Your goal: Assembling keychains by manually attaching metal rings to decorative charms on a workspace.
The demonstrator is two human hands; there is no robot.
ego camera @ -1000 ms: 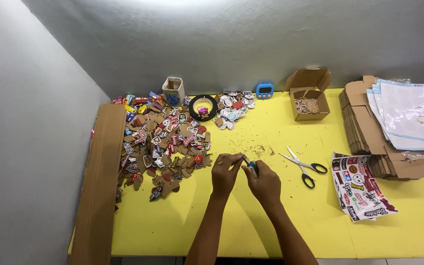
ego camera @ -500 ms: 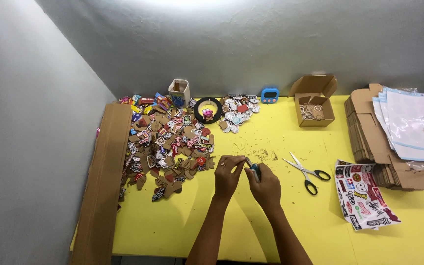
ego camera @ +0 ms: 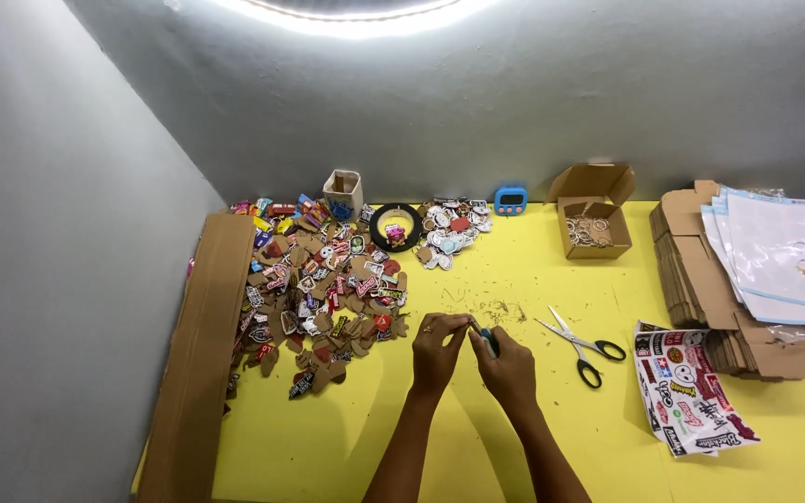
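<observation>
A: Nearest item?
B: Left hand [ego camera: 438, 349] and right hand [ego camera: 507, 365], fingers pressed together, pinching one small blue-and-dark piece [ego camera: 486, 337] just above the yellow surface [ego camera: 328, 438]. Likely light, stiff, easily dropped; best held by its edges.
A: Beyond?
B: One pair of black-handled scissors [ego camera: 578, 341]; one printed sticker sheet [ego camera: 691, 389]; one heap of cardboard-backed stickers [ego camera: 323, 298], uncounted; one open brown box [ego camera: 593, 222]; one blue timer [ego camera: 511, 198].
</observation>
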